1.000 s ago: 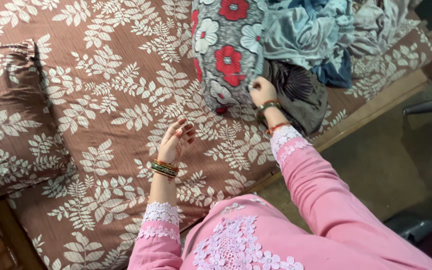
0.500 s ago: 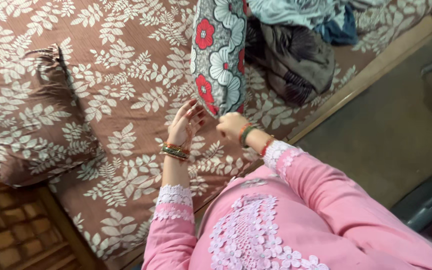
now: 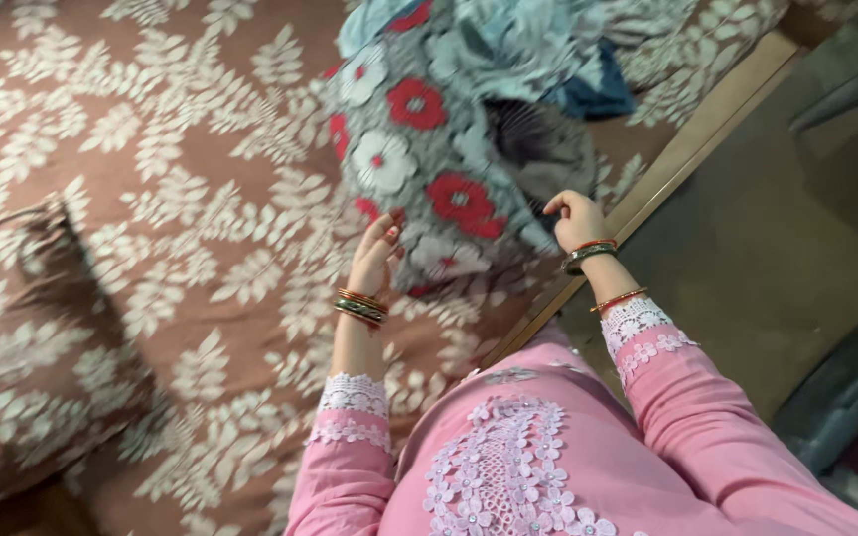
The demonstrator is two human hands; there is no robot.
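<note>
Your left hand [image 3: 374,256] and right hand [image 3: 575,216] each grip a lower corner of the grey cushion with red and white flowers [image 3: 419,169], raised above the brown leaf-print bedsheet [image 3: 151,179]. Lifted, judged not yet set down; the matching brown pillow [image 3: 32,337] lies well apart

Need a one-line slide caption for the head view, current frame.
Both hands, left hand and right hand, grip a grey pillow with red and white flowers over a brown leaf-print bedsheet.
</note>
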